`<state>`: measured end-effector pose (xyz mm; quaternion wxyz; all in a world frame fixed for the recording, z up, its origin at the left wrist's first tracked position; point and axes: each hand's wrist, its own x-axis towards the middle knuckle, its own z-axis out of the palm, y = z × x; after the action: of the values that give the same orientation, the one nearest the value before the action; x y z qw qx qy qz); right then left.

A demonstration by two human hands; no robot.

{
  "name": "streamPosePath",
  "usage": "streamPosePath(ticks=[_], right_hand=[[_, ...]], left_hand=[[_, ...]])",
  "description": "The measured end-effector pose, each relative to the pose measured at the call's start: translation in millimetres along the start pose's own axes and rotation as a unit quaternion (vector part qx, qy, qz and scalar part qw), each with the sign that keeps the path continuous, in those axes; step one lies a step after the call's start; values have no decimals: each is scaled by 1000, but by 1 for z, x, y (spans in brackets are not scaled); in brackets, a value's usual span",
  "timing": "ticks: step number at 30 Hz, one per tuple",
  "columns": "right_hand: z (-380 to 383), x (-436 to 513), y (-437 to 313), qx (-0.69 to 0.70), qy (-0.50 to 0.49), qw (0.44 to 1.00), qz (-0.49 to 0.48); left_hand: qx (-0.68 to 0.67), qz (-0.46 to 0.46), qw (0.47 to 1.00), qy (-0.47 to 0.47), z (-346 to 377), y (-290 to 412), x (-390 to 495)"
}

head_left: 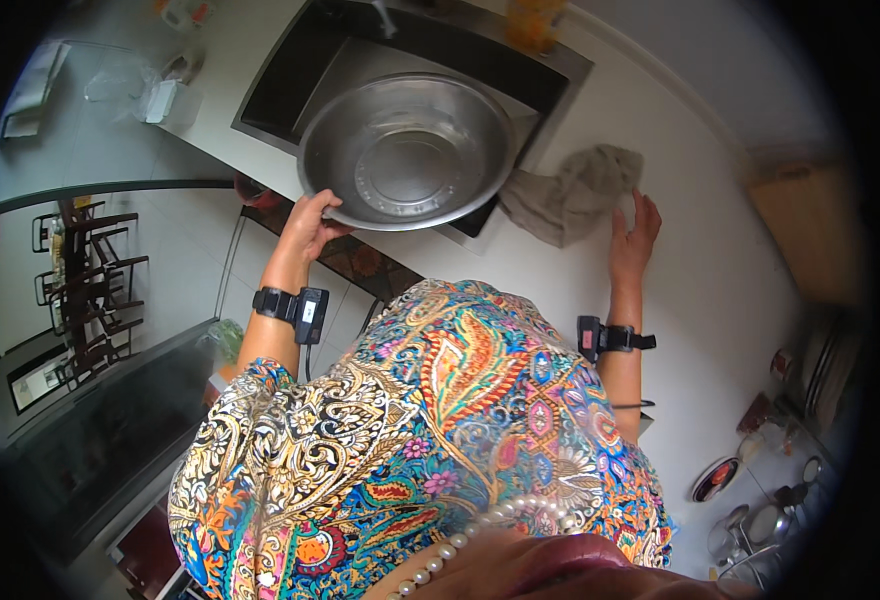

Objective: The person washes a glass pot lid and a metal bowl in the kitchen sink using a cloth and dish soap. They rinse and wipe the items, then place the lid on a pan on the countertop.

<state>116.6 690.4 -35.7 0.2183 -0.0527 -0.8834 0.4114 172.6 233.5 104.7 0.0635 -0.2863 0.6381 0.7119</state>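
A wide stainless steel basin (410, 165) is tilted toward me above the front of a sink (320, 90). My left hand (312, 221) grips its near left rim, thumb inside and fingers beneath. No contents show in the basin. To its right, a crumpled grey-brown cloth (582, 195) lies on the white countertop (680, 300), one end close to the basin's rim. My right hand (636, 232) is beside the cloth's right edge with fingers apart. Whether its fingertips touch the cloth, I cannot tell.
A faucet (384, 19) stands behind the sink, near a yellow-orange container (534, 22). A wooden board (807, 232) leans at the far right. Metal ladles (740, 517) are at lower right. Clear plastic packaging (174, 101) sits at the counter's left end.
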Motion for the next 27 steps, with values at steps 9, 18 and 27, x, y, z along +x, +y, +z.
streamPosePath(ticks=[9,18,27], right_hand=[[-11,-28,17,-190,34,981,-8],[-24,-8,-98,461,89,866,171],[48,-19,-112,279,-130,935,175]], left_hand=[[64,-19,997,-28,36,-14,52],[163,-63,985,-9,45,-53,136],[316,16,930,187,55,-96,153]])
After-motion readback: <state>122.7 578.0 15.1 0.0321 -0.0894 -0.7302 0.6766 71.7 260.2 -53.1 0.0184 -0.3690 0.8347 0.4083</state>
